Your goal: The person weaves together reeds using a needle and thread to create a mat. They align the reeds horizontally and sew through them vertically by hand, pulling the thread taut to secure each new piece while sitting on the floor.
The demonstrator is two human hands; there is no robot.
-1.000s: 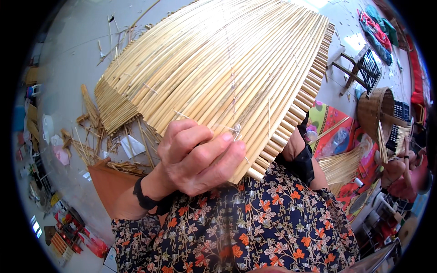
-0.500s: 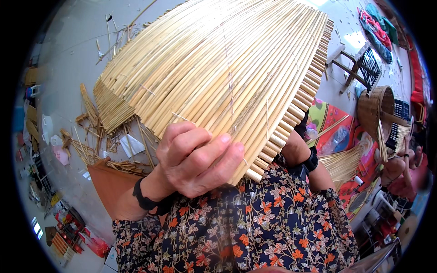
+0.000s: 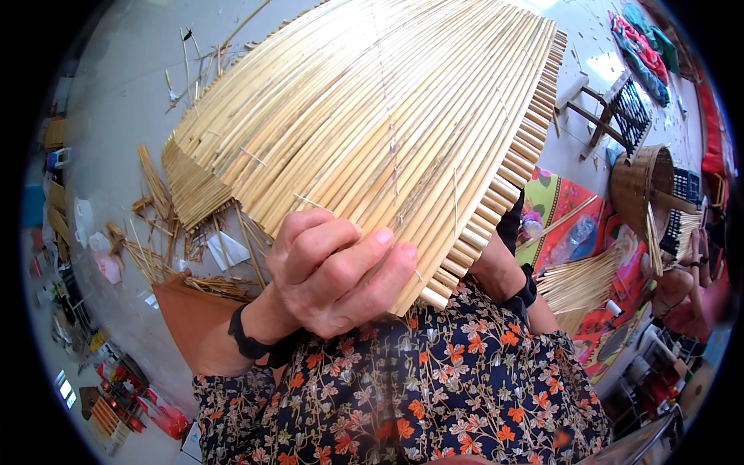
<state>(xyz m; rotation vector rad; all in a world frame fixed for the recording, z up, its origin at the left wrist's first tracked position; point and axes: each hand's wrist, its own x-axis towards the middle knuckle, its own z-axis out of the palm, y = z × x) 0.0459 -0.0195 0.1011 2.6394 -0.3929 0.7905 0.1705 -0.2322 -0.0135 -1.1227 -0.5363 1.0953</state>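
A large panel of pale reeds (image 3: pixel 411 93), stitched with thin white thread, fills the upper middle, with rows of cut ends along its right edge. My left hand (image 3: pixel 341 275) grips the panel near its bottom corner, fingers curled over the top face beside short thread stitches (image 3: pixel 314 203). Beneath the right edge, my right hand (image 3: pixel 492 263) reaches under the panel; its fingers are hidden. Both wrists have black bands, and a dark floral garment (image 3: pixel 395 387) lies behind my hands.
Loose straw (image 3: pixel 155 201) and an orange-brown piece (image 3: pixel 186 318) lie at left. At right are a low dark stool (image 3: pixel 624 116), woven basket (image 3: pixel 635 182), colourful mat (image 3: pixel 554 194), straw bundle (image 3: pixel 581 287) and another person (image 3: pixel 682 302). Clothes (image 3: pixel 643 54) lie at upper right.
The white thread loop that showed by my left fingertips a second ago no longer shows. My right wrist has shifted under the panel's edge. My left hand stays in place.
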